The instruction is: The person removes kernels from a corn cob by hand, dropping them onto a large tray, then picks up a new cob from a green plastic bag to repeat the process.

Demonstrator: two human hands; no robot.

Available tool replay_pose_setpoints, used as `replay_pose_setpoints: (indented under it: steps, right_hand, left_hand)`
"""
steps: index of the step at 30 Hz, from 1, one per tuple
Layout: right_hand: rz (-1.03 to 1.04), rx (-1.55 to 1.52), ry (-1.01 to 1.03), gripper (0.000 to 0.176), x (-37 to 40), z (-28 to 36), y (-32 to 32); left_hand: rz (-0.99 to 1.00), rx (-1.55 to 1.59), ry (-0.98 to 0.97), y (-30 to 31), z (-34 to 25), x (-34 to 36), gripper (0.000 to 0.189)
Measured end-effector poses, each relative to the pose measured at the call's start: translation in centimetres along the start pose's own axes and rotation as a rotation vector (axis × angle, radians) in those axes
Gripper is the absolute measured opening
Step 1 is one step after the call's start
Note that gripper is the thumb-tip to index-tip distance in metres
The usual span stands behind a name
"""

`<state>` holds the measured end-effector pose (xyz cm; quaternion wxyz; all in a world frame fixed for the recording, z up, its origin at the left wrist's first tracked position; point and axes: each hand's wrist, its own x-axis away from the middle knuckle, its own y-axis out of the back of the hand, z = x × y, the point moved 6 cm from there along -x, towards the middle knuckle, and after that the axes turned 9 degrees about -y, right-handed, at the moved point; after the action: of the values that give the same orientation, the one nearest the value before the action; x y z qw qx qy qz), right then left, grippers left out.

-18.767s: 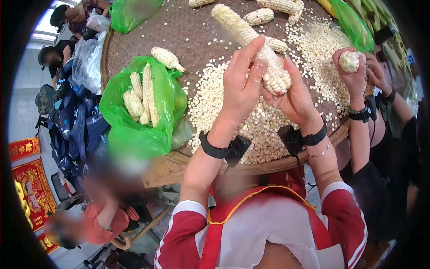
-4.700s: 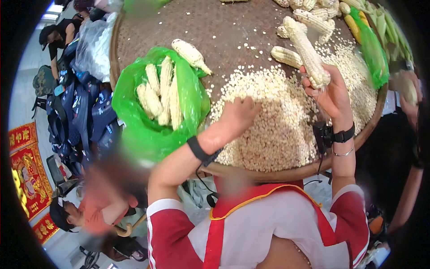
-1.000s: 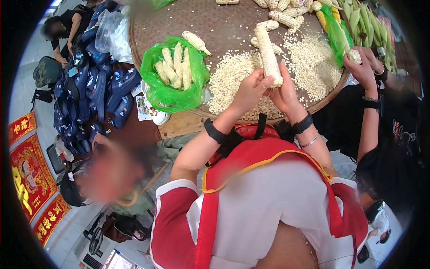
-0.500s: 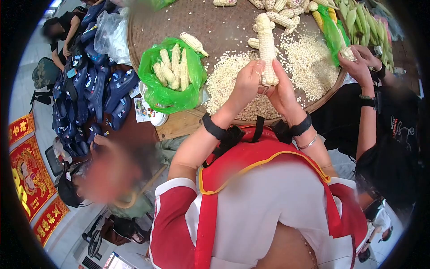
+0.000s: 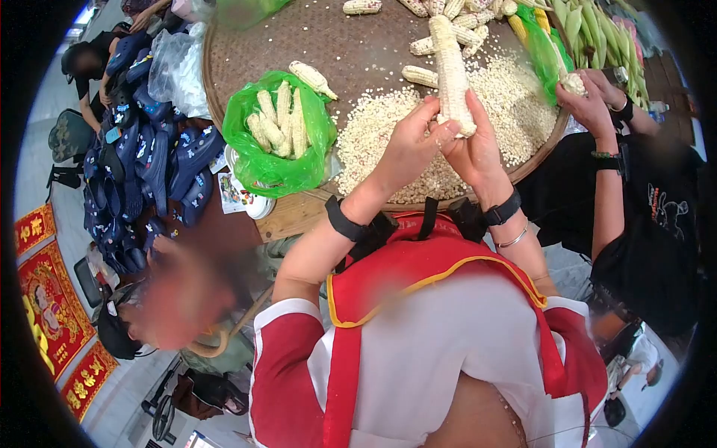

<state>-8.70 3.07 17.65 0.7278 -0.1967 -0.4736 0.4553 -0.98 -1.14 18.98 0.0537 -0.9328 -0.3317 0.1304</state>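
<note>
A pale corn cob (image 5: 452,71) stands nearly upright between my hands, over the near edge of a round woven tray (image 5: 254,45). My right hand (image 5: 478,145) is wrapped around its lower right side. On the left, my left hand (image 5: 412,142) has thumb and fingers pressed against the cob's lower end. Loose white kernels (image 5: 373,142) lie heaped on the tray below and around both hands. Another cob (image 5: 420,75) rests just left of the held one. The undersides of my fingers are partly hidden.
A green plastic bag (image 5: 254,168) of stripped cobs sits left on the tray. More cobs (image 5: 418,7) lie at the back, with husked corn (image 5: 597,37) at far right. On the right, a co-worker's hands (image 5: 590,104) hold a cob. Blue clogs (image 5: 153,164) are piled at left.
The view has shifted slightly. My left hand's thumb and fingers have moved on the cob's lower end, and the cob leans a little more. The co-worker still holds a cob.
</note>
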Motion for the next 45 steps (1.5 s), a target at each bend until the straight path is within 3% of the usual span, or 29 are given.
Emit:
replay_pose_setpoints:
  steps: [7, 12, 19, 21, 25, 27, 29, 31, 34, 37, 41, 43, 45]
  right_hand:
    - [0.019, 0.099, 0.045, 0.036, 0.5, -0.2, -0.5]
    - [-0.008, 0.051, 0.085, 0.036, 0.8, -0.2, -0.8]
    - [0.032, 0.042, 0.11, 0.035, 0.3, -0.2, -0.3]
    - [0.028, 0.091, 0.134, 0.034, 0.7, -0.3, -0.7]
    - [0.039, 0.1, 0.072, 0.034, 0.5, 0.1, 0.2]
    - [0.12, 0.117, -0.05, 0.035, 0.4, 0.0, 0.1]
    - [0.028, 0.114, -0.028, 0.035, 0.2, 0.1, 0.2]
    - [-0.061, 0.106, -0.01, 0.036, 0.1, -0.1, 0.0]
    - [-0.116, 0.17, 0.062, 0.036, 0.2, 0.5, 0.1]
    - [-0.002, 0.171, -0.07, 0.035, -0.2, 0.1, 1.4]
    - [0.017, 0.131, -0.07, 0.035, -0.2, -0.1, 1.1]
    - [-0.001, 0.115, -0.052, 0.037, -0.3, -0.1, 0.7]
    - [0.003, 0.135, -0.031, 0.039, -0.3, 0.0, 0.4]
  left_hand:
    - [-0.009, 0.012, 0.034, -0.2, -0.9, 0.4, 0.038]
    - [-0.182, -0.024, -0.034, -0.2, -0.9, 0.5, 0.034]
    - [-0.198, -0.125, -0.01, -0.1, -0.8, 0.0, 0.031]
    - [-0.157, -0.095, 0.133, 0.1, -0.2, 0.1, 0.033]
    - [-0.116, -0.024, 0.045, 0.7, -0.4, -0.3, 0.034]
    - [-0.048, 0.266, 0.202, 0.4, -0.5, -0.5, 0.033]
    - [0.001, 0.233, 0.155, 0.2, 0.0, -0.4, 0.032]
    - [0.029, -0.212, 0.096, 0.0, -0.7, -0.4, 0.032]
    - [0.076, -0.039, 0.155, 0.3, 0.2, -0.2, 0.033]
    - [0.097, 0.055, 0.132, 1.4, 0.3, -0.2, 0.035]
    - [0.086, -0.009, 0.157, 1.7, 0.6, 0.1, 0.039]
    - [-0.131, -0.07, 0.082, 2.0, 0.4, 0.4, 0.041]
    - [-0.124, -0.208, 0.038, 1.2, -0.7, 0.5, 0.041]
